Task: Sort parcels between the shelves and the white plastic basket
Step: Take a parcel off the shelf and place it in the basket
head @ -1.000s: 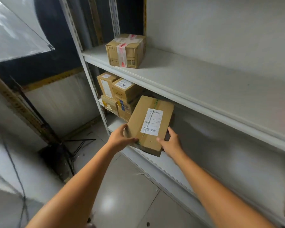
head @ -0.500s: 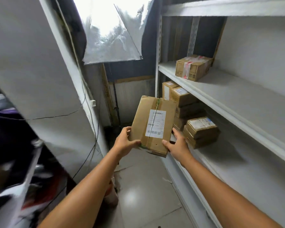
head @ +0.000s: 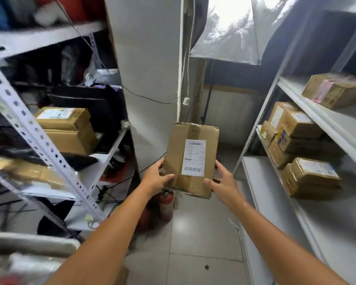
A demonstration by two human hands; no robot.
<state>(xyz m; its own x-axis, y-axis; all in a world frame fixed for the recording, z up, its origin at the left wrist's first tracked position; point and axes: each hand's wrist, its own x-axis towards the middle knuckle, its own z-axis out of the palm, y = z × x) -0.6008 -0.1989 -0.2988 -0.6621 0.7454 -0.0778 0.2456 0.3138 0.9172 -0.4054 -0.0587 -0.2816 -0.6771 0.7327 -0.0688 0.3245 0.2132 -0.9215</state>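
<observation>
Left hand (head: 155,178) and right hand (head: 224,185) each grip a lower corner of the parcel (head: 193,159), thumbs on top. Support its underside; avoid shelves (head: 317,118) either side.

White upper shelf (head: 321,118) on the right carrying one taped box (head: 335,90), lower shelf (head: 261,179) with a pile of cartons (head: 292,130) at its far end and a two-box stack (head: 312,177) nearer, perforated rack shelf (head: 103,159) on the left bearing two stacked cartons (head: 66,128), grey tiled floor (head: 203,233) with a red fire extinguisher (head: 167,202) on it.
</observation>
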